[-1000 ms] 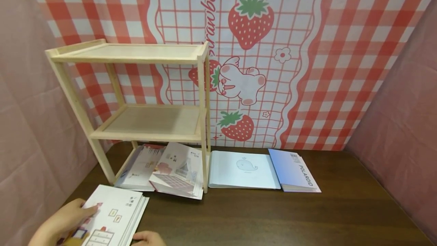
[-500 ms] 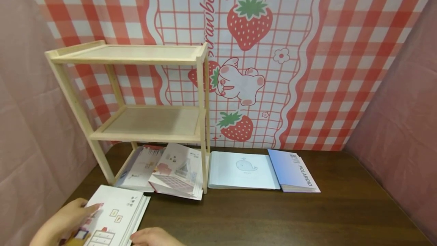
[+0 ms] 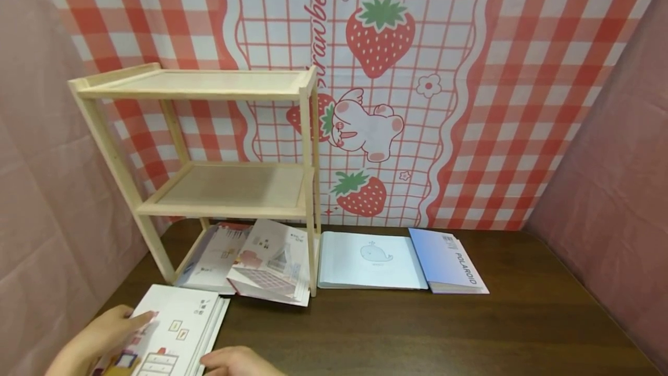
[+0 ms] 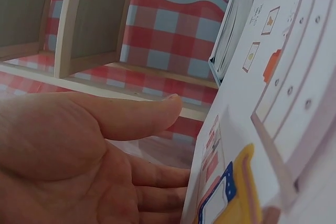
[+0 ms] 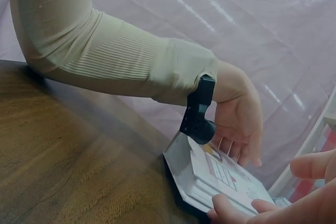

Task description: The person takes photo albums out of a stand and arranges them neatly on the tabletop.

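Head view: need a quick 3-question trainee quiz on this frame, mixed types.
1. True or false: the wooden shelf rack has books on its middle shelf.
2. Which book bears a whale drawing? A. light-blue album B. POLAROID album C. booklet stack
3. Fill in: the left hand rests on the ___.

Key: 1 false, both shelves are bare; the magazines lie on the table under it. 2 A. 3 booklet stack, with the right hand at its near edge.

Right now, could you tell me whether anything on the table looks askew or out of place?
Yes: the booklets under the wooden shelf lie fanned and crooked, one poking past its front post, while both shelf boards stand bare.
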Available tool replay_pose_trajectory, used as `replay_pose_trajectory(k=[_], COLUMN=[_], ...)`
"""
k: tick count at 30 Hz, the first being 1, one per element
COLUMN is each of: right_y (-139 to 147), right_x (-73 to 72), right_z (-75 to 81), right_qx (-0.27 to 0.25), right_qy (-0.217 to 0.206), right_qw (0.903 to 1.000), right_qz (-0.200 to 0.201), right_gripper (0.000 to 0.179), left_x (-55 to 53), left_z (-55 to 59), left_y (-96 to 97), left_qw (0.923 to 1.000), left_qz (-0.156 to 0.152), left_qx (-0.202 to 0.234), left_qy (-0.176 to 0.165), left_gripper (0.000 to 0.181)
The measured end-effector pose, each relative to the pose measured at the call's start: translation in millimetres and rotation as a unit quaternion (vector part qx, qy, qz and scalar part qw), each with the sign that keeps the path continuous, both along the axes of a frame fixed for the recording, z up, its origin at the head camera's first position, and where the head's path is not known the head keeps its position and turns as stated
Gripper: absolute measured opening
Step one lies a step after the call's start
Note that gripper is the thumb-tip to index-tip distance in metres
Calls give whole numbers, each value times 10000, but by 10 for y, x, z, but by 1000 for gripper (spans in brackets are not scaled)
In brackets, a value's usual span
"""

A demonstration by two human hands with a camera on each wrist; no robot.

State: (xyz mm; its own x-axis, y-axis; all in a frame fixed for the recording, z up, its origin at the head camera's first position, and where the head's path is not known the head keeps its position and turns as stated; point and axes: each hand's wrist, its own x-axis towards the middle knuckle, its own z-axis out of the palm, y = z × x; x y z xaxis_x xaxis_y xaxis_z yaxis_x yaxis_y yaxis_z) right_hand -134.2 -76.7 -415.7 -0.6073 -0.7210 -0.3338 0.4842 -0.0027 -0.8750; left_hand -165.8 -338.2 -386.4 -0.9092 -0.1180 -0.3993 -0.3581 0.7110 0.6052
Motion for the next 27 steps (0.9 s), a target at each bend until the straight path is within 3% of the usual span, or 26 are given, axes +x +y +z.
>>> replay_pose_trajectory(k=[2, 5, 9, 12, 17, 22, 27], right_y=[0, 18, 24, -1, -25, -7, 92], right_x=[-3, -18, -16, -6, -36, -103, -181], right_z=[18, 24, 30, 43, 42, 72, 201], right_qx=[70, 88, 170, 246, 68, -526, -709], right_qy=[-58, 448, 253, -370, -378, 194, 751], right_qw=[10000, 9987, 9994, 9989, 9971, 9939, 9832], right_qz=[26, 214, 188, -130, -662, -945, -1504], right_gripper=[24, 19, 22, 33, 31, 27, 25], left_x=[9, 28, 61, 83, 88, 94, 82], left_z=[13, 35, 52, 69, 108, 179, 300], left_y=[3, 33, 82, 88, 68, 98, 166], left_qw=[10000, 9998, 9976, 9966, 9986, 9903, 9857], left_qz=[22, 109, 292, 349, 56, -236, -380], left_qx=[-8, 142, 621, 724, 13, -759, -1046], left_qy=[1, 63, 133, 171, 517, 1138, 1262], left_gripper=[84, 76, 64, 64, 67, 61, 66])
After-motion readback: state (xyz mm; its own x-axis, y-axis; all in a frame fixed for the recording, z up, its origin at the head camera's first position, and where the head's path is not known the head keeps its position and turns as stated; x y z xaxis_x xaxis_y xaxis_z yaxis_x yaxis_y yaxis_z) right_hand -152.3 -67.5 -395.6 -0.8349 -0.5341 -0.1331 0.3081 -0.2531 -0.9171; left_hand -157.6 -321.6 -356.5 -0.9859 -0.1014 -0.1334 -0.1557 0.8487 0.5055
